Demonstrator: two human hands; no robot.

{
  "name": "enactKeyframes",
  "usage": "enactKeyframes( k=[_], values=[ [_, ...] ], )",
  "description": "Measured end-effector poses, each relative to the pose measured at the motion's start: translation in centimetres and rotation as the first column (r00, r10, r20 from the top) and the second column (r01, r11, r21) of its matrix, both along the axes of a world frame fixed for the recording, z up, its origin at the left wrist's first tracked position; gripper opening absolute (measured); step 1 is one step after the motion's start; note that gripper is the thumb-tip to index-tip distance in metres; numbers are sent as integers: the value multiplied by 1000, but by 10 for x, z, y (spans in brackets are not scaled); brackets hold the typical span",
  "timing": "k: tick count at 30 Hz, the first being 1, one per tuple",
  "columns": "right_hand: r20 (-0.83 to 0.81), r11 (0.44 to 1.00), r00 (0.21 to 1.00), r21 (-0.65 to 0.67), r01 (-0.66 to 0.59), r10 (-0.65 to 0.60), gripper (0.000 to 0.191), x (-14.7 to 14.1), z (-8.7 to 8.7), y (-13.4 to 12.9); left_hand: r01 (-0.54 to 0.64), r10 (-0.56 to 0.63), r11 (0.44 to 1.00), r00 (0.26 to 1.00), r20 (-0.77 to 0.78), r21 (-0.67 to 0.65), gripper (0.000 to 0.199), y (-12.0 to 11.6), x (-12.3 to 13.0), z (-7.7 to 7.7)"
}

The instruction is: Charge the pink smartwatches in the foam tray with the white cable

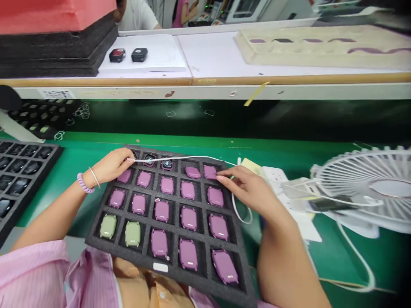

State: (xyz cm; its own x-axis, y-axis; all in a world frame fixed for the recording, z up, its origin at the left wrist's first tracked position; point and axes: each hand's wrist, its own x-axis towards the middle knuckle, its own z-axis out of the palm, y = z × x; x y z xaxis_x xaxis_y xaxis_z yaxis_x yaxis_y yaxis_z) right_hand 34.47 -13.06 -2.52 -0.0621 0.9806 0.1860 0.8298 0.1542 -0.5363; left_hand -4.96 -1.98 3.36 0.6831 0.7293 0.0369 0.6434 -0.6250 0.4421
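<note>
A black foam tray [205,233] lies tilted at the table's front edge, its compartments holding several purple watch cases [167,185], two green watch cases [132,233] and, in the back row, watches with dark faces up [167,163]. My left hand [112,166] is closed at the tray's back left corner, pinching the end of a white cable [189,157]. That cable stretches across the back row and passes behind my right hand [247,186]. Thumb and index finger of my right hand are at the edge of a purple watch case [210,172] in the back right compartment.
Another tray of dark watches [24,171] lies at left. A white fan [379,188], a power strip [274,175] and cables crowd the right. Above runs a shelf [212,51] with two dark watches [139,54], stacked black foam and a pale tray [289,49]. People are beyond it.
</note>
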Motion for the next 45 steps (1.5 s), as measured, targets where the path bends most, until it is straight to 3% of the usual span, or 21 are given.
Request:
enactKeyframes(
  k=[5, 11, 17, 21, 24, 27, 30, 33, 37, 40, 45],
  values=[
    [16, 995, 997, -66, 74, -73, 64, 4, 0, -9, 28, -22, 998, 994, -105, 53, 18, -21, -31, -15],
    [204, 989, 975, -102, 106, -84, 37, 5, 4, -11, 50, -31, 989, 990, -136, 137, 19, -27, -44, -27],
    [452, 985, 887, -91, 149, -93, 35, -20, 15, -3, 176, -8, 925, 896, -445, 336, 19, -38, -14, -10],
    [511, 990, 857, -68, 120, -69, 31, -57, 29, 7, 199, -25, 939, 854, -519, 282, 15, -38, 5, 0],
    [575, 989, 814, -56, 136, -79, 41, -85, 36, 16, 14, 58, 984, 918, -392, 178, 25, -25, -5, 0],
    [636, 972, 771, -171, 160, -15, 48, -101, 41, 28, -157, 148, 986, 978, -149, -51, 42, -6, -24, -5],
    [623, 948, 775, -298, 113, 103, 41, -102, 43, 39, -123, 130, 963, 991, 14, -241, 51, 8, -35, -13],
    [538, 926, 819, -377, 20, 201, 32, -92, 41, 47, -63, 86, 954, 994, 66, -292, 49, 11, -37, -21],
    [420, 944, 885, -326, -57, 199, 28, -72, 35, 46, -35, 69, 947, 993, 95, -320, 49, 6, -36, -23],
    [474, 966, 878, -252, 62, 67, 29, -58, 30, 38, -22, 63, 938, 992, 108, -346, 51, 2, -39, -21],
    [610, 934, 791, -261, 245, -37, 22, -55, 27, 32, -27, 71, 948, 989, 128, -317, 48, 1, -38, -25]
  ],
)
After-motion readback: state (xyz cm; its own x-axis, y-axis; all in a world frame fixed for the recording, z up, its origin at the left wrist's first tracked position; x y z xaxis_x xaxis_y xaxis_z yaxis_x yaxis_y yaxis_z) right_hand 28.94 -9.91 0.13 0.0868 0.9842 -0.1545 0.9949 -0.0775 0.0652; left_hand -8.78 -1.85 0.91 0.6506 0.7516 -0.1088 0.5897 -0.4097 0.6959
